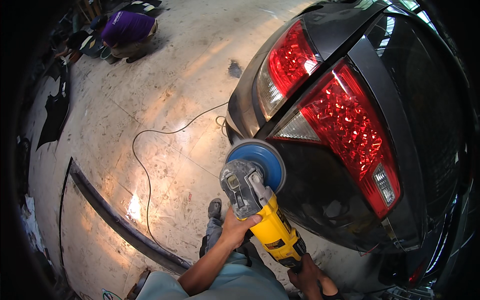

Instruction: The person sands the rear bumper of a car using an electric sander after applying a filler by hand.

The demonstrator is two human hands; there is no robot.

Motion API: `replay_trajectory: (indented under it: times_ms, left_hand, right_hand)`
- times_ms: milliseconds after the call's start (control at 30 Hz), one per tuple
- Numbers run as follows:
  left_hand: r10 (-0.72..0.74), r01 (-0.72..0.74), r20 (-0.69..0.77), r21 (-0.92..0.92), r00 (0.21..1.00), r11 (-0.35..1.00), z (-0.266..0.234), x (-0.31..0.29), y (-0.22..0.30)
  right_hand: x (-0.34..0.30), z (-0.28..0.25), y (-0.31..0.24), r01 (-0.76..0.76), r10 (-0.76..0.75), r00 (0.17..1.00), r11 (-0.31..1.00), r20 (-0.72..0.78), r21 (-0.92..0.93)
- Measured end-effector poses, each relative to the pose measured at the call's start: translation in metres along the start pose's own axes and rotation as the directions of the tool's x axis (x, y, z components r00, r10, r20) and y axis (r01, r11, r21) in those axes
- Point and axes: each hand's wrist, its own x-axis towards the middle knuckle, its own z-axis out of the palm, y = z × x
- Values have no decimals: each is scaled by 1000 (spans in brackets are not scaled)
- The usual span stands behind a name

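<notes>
Left hand (236,231)'s wrapped round the neck of a yellow-and-grey corded-style power polisher (272,227), right hand (306,275)'s gripping its near end. Its round blue-backed pad (270,162) is at the left edge of a glossy dark grey car (320,187), just nearer than the red tail lights (352,130). Looks mid-job to me, but can't tell what's finished or left. Pad's working face is hidden, so contact's unclear; right fingers partly hidden too.
</notes>
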Motion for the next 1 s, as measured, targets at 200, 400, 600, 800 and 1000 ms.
replay_trajectory:
  times_ms: [200, 400, 600, 800, 1000]
  left_hand:
    - [-8, 8, -11, 8, 1000, 1000, 1, -3, -1]
    - [-38, 38, 16, -24, 999, 999, 2, -2, -2]
    - [-107, 107, 4, -148, 994, 983, 10, -10, 0]
    - [-107, 114, 44, -214, 993, 970, 16, -12, -1]
    - [-87, 87, 5, -105, 996, 991, 8, -11, -11]
  right_hand:
    - [-1, -6, 0, 29, -29, 1000, 1000, 8, -6]
    - [-8, -20, -20, -25, 24, 1000, 999, -7, -47]
    - [-17, -63, -50, -2, 1, 1000, 1000, -12, -28]
    - [-23, -76, -56, -74, 75, 997, 987, 4, -143]
    - [-9, -43, -28, 34, -38, 994, 998, -99, -45]
